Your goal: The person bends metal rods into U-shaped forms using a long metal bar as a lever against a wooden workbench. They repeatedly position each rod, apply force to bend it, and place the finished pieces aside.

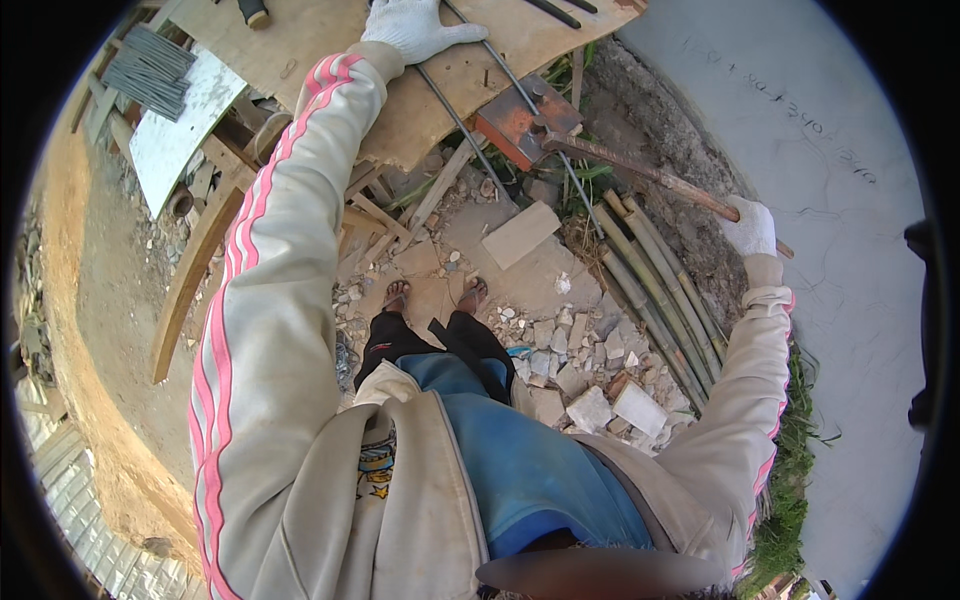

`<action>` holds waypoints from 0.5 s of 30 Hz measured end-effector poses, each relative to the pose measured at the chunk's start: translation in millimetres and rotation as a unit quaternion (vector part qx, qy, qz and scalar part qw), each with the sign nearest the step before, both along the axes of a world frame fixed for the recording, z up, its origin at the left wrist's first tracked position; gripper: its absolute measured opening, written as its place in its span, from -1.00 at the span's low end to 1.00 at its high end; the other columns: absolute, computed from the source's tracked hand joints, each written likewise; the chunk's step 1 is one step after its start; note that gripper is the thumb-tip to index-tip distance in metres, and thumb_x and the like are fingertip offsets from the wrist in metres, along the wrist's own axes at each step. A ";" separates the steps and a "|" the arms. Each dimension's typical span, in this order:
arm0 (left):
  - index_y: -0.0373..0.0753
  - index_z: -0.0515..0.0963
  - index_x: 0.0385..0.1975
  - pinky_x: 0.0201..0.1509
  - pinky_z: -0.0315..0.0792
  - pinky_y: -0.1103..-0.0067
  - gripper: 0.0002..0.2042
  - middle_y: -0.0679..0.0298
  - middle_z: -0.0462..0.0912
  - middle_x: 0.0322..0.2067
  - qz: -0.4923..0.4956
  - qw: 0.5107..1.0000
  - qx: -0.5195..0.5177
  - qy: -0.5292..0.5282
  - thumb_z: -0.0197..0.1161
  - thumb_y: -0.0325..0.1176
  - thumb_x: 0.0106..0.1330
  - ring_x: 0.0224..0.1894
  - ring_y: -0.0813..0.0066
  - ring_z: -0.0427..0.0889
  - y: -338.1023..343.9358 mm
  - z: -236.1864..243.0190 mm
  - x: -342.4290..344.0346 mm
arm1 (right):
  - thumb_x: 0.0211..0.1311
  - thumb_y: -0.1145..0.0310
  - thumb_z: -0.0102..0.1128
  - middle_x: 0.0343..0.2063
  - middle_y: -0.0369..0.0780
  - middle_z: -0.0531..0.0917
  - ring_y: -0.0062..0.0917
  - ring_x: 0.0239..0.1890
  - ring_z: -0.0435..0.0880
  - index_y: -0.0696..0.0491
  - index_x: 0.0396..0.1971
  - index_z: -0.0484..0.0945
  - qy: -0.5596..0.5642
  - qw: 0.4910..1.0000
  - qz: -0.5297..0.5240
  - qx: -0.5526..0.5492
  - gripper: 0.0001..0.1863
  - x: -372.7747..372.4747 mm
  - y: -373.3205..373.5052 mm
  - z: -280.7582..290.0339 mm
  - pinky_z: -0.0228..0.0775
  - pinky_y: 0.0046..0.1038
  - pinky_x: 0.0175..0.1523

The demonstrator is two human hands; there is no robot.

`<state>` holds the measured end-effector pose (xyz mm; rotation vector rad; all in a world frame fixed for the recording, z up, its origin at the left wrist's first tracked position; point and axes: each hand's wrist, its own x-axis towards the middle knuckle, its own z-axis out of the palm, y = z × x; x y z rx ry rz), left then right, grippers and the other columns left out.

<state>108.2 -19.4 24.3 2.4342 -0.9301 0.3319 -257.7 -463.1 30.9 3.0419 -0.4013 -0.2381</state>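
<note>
My left hand [415, 32], in a white knit glove, lies on the plywood board [400, 125] at the top edge. Its thumb stretches to the right over a thin steel rod [510, 75]; the fingertips are partly cut off. A second steel rod [455, 118] comes out from under the palm. Out to the right, my right hand [750, 226], gloved too, is wrapped round a rusty bending bar [655, 178]. The bar's far end meets the first rod beside a reddish-brown metal block [520, 122], fixed at the board's corner.
Bamboo poles [650, 290] lean on the right along a grey wall [790, 110]. Broken bricks and rubble [590, 365] cover the ground by my sandalled feet. A bundle of short rods [150, 70] rests on a white panel [185, 150] at left. A curved plank [200, 275] stands below it.
</note>
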 end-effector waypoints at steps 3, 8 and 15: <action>-0.44 0.49 0.20 0.49 0.26 0.21 -0.03 -0.19 0.50 0.25 0.024 0.998 0.046 0.031 0.43 0.36 0.01 0.34 -0.10 0.43 -0.2 2.9 -0.4 | 0.13 0.12 0.39 -0.44 -0.02 0.71 0.03 -0.27 0.69 -0.03 -0.38 0.66 -0.015 1.000 0.001 -0.010 -0.77 -1.6 -4.1 16.8 0.49 -0.02 -0.19; -0.43 0.51 0.19 0.47 0.29 0.21 -0.03 -0.19 0.53 0.23 0.020 0.998 0.049 0.026 0.41 0.39 0.03 0.32 -0.11 0.46 2.9 7.9 -5.1 | 0.14 0.13 0.38 -0.44 -0.03 0.71 0.03 -0.27 0.70 -0.05 -0.33 0.68 0.002 0.999 0.002 -0.038 -0.77 0.2 -2.5 25.9 0.51 -0.01 -0.17; -0.42 0.50 0.21 0.48 0.28 0.19 -0.02 -0.19 0.52 0.23 0.034 0.997 0.066 0.036 0.41 0.40 0.03 0.33 -0.11 0.45 0.5 4.9 -2.7 | 0.12 0.14 0.36 -0.44 -0.03 0.70 0.05 -0.28 0.68 -0.05 -0.36 0.65 -0.025 0.998 0.018 -0.050 -0.78 -0.4 -13.1 19.1 0.50 -0.01 -0.18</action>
